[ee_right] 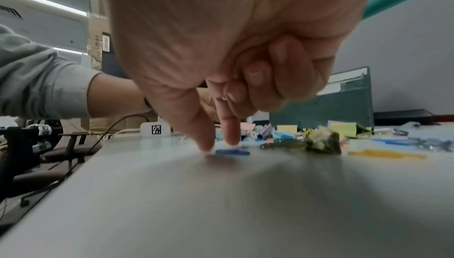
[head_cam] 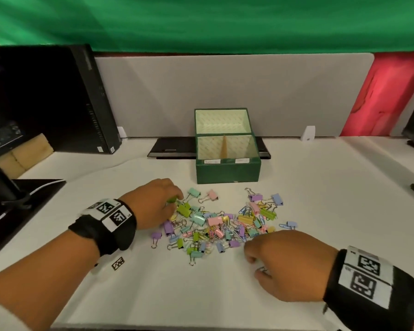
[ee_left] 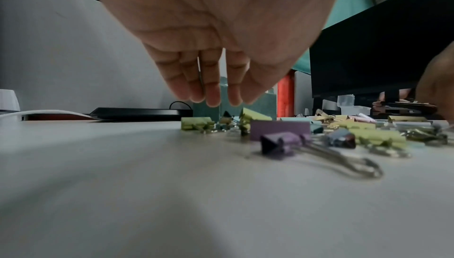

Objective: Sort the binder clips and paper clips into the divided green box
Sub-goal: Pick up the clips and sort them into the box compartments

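Note:
A green box [head_cam: 227, 173] stands open at the back of the white table, its lid up and a divider splitting it into two compartments. In front of it lies a heap of pastel binder clips and paper clips [head_cam: 215, 223]. My left hand [head_cam: 175, 204] hovers over the heap's left edge, fingers [ee_left: 213, 95] straight and pointing down above yellow-green binder clips [ee_left: 196, 124], holding nothing that I can see. My right hand [head_cam: 251, 259] is at the heap's near right. Its thumb and forefinger [ee_right: 218, 146] pinch a blue paper clip [ee_right: 232, 152] lying flat on the table, with the other fingers curled.
A flat black device [head_cam: 170, 149] lies behind the box against a grey partition [head_cam: 225, 91]. A black computer tower [head_cam: 86, 99] and a black stand base [head_cam: 22, 211] fill the left side. A small printed tag [head_cam: 118, 263] lies on the table near my left wrist.

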The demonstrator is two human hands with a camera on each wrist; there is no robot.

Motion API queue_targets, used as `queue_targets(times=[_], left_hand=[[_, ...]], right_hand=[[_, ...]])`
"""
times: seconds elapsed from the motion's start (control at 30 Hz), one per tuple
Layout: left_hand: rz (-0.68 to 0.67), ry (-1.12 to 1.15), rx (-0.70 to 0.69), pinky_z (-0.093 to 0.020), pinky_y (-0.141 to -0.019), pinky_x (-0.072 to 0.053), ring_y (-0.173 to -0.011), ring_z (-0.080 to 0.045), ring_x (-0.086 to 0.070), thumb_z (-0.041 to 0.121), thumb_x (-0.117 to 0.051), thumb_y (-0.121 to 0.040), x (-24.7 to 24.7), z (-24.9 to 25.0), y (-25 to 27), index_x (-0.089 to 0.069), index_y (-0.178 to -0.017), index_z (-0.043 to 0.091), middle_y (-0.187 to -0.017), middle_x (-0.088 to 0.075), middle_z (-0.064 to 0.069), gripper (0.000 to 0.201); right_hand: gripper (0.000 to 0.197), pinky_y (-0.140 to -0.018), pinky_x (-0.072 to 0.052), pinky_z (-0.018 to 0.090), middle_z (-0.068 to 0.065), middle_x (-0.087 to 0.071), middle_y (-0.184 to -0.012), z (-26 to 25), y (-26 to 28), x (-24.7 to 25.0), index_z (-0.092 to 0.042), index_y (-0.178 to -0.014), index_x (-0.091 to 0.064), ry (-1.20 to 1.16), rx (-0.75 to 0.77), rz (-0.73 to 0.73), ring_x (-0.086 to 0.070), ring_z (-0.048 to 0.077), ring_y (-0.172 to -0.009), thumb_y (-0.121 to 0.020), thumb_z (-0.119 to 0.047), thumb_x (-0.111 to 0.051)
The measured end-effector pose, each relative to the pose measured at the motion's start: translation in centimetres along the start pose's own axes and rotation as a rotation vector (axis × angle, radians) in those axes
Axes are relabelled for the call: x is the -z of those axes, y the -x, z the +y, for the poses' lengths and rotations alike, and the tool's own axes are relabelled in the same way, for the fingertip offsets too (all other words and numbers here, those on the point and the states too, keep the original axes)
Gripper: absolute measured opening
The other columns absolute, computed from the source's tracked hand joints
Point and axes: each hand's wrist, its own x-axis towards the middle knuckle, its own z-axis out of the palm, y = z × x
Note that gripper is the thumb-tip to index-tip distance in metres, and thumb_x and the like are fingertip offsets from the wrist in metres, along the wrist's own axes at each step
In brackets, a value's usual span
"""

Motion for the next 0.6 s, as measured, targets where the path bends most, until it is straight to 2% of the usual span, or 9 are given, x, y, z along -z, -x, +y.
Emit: queue_targets(times=[0.07,0.13,0.2,0.27,0.43,0.5,0.6], left_hand=[[0.007,0.043,-0.008,-0.029,-0.100,-0.042,-0.117,-0.010,-0.047,0.046,-0.054,-0.096,-0.1,-0.2,0.1,-0.057,-0.125,0.043,-0.125,-0.047,0.015,0.029],[-0.064,0.122,-0.009,-0.028,-0.098,-0.043,-0.115,-0.007,-0.048,0.055,-0.060,-0.090,-0.1,0.0,0.2,-0.061,-0.120,0.050,-0.123,-0.044,0.021,0.031],[-0.148,0.135,-0.041,-0.026,-0.099,-0.041,-0.117,-0.003,-0.042,0.059,-0.063,-0.086,-0.2,0.2,0.3,-0.060,-0.121,0.056,-0.125,-0.041,0.024,0.036],[-0.153,0.114,-0.048,-0.023,-0.097,-0.037,-0.118,-0.002,-0.036,0.054,-0.065,-0.087,-0.2,0.2,0.3,-0.058,-0.125,0.055,-0.125,-0.041,0.022,0.039],[-0.099,0.123,0.029,-0.028,-0.100,-0.044,-0.114,-0.010,-0.050,0.032,-0.061,-0.093,-0.3,-0.1,0.3,-0.057,-0.128,0.050,-0.127,-0.047,0.014,0.039],[-0.085,0.132,0.037,-0.029,-0.101,-0.044,-0.113,-0.010,-0.052,0.031,-0.059,-0.094,-0.3,-0.1,0.3,-0.056,-0.129,0.050,-0.128,-0.048,0.015,0.040],[-0.074,0.133,0.027,-0.026,-0.100,-0.044,-0.112,-0.009,-0.052,0.032,-0.059,-0.095,-0.3,0.0,0.3,-0.057,-0.129,0.048,-0.127,-0.047,0.016,0.037]], right_hand=[[0.017,-0.073,-0.048,0.030,-0.009,-0.061,-0.103,0.1,0.1,0.0,-0.032,-0.106,-0.052,-0.009,-0.026,-0.032,-0.058,0.016,-0.088,-0.093,-0.041,-0.046],[0.013,-0.073,-0.047,0.029,-0.009,-0.062,-0.097,0.2,-0.1,-0.1,-0.030,-0.098,-0.055,-0.031,-0.036,-0.069,-0.058,0.014,-0.085,-0.094,-0.040,-0.047],[0.014,-0.071,-0.046,0.027,-0.008,-0.062,-0.093,0.2,-0.4,0.0,-0.029,-0.094,-0.056,-0.048,-0.036,-0.090,-0.057,0.013,-0.083,-0.095,-0.038,-0.046],[0.015,-0.069,-0.045,0.026,-0.008,-0.062,-0.091,0.1,-0.8,0.3,-0.028,-0.093,-0.056,-0.040,-0.030,-0.101,-0.057,0.013,-0.081,-0.093,-0.037,-0.045],[0.009,-0.059,-0.038,0.027,-0.004,-0.059,-0.084,-0.4,-2.7,1.9,-0.024,-0.084,-0.053,0.024,-0.002,-0.225,-0.050,0.016,-0.073,-0.083,-0.031,-0.048],[0.009,-0.060,-0.041,0.027,-0.005,-0.059,-0.082,0.3,-4.4,3.8,-0.024,-0.083,-0.051,0.002,-0.017,-0.152,-0.053,0.015,-0.072,-0.083,-0.033,-0.049],[0.009,-0.063,-0.046,0.026,-0.006,-0.059,-0.079,3.7,-8.3,8.0,-0.028,-0.080,-0.051,-0.053,-0.110,0.063,-0.057,0.014,-0.073,-0.090,-0.030,-0.051]])
